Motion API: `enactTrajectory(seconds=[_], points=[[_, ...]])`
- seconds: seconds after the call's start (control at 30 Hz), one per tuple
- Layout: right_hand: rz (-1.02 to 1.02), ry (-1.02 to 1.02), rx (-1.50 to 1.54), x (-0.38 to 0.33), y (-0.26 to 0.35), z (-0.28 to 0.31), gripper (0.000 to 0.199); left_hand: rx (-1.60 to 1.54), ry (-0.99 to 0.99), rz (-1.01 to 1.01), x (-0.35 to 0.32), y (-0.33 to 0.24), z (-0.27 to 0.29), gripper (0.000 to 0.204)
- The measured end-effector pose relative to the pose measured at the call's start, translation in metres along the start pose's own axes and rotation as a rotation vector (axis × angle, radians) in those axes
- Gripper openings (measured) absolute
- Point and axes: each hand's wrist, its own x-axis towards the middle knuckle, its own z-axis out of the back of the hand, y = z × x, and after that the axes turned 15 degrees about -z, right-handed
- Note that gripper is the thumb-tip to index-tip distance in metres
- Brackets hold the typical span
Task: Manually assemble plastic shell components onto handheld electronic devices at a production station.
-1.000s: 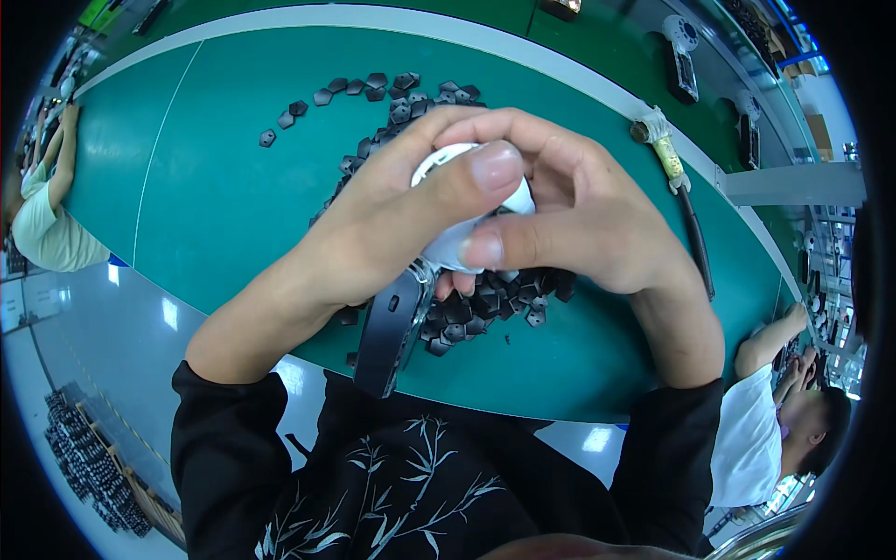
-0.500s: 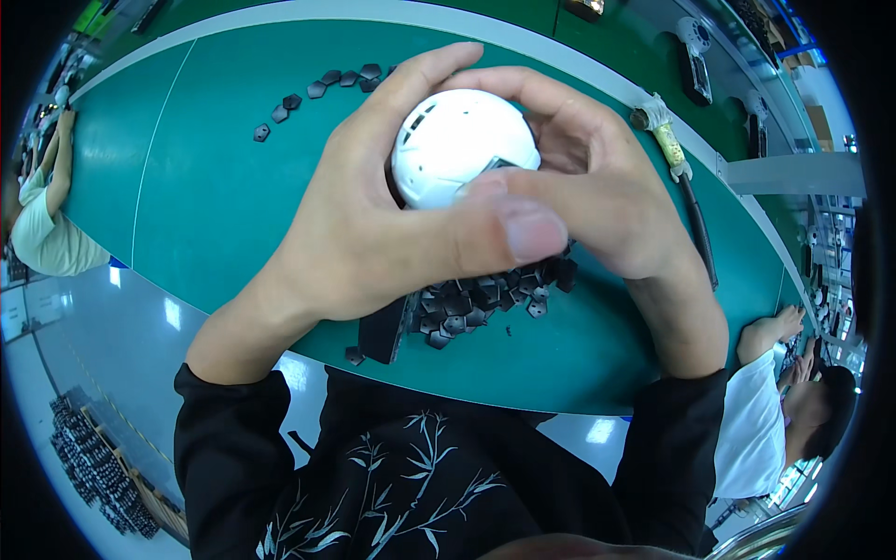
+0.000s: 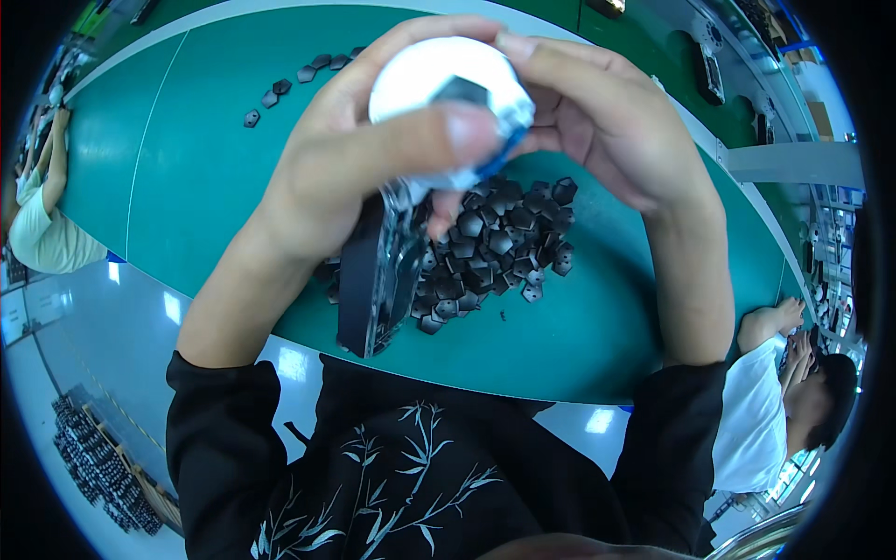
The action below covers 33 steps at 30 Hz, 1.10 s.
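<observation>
A white, ball-shaped housing [image 3: 406, 79] with a dark pentagon area [image 3: 464, 89] on its upper face is held up between my hands. My left hand [image 3: 341, 159] wraps around its left side, the thumb lying across the front. On the right, my right hand [image 3: 616, 131] curls against the rim with its fingertips. A long black part with a glossy edge [image 3: 364, 280] extends below the housing; the join is hidden by my left hand. Beneath lies a heap of small black pentagon pieces [image 3: 499, 243] on the green table [image 3: 215, 159].
A row of loose black pentagon pieces [image 3: 308, 73] runs along the far left of the table. White-headed black devices [image 3: 711, 65] stand beyond the far right edge. A person [image 3: 47, 215] sits at the left, and another person [image 3: 756, 411] at the right.
The housing has tilted and moved slightly up and left, bringing the dark pentagon area to its top. My right thumb has left its front. More of the black part and heap now shows.
</observation>
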Motion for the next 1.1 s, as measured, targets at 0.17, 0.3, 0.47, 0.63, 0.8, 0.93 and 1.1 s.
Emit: enactTrajectory(seconds=[0.17,0.3,0.47,0.63,0.8,0.93,1.1], points=[[0.007,-0.115,-0.554,0.004,-0.002,0.014,0.024,-0.357,-0.037,0.146,0.003,0.02,0.022,0.045],[-0.037,-0.238,-0.902,-0.007,-0.001,0.005,0.019,-0.331,-0.114,0.218,0.003,0.027,0.007,0.042],[-0.002,-0.389,-1.144,-0.01,-0.009,-0.003,0.017,-0.148,-0.129,0.06,-0.002,0.021,-0.002,0.042],[0.123,-0.328,-1.103,0.006,-0.04,-0.01,0.012,-0.309,-0.143,0.04,-0.003,0.017,0.008,0.041],[-0.008,-0.225,-1.089,0.001,-0.023,-0.014,0.012,-0.306,-0.249,0.012,-0.003,0.015,-0.002,0.041],[0.059,-0.23,-0.88,-0.017,-0.002,-0.01,0.009,-0.241,-0.177,-0.019,-0.001,0.013,0.005,0.045],[0.196,-0.2,-0.476,-0.034,0.01,-0.009,0.011,-0.037,-0.2,0.089,0.0,0.013,0.011,0.052]])
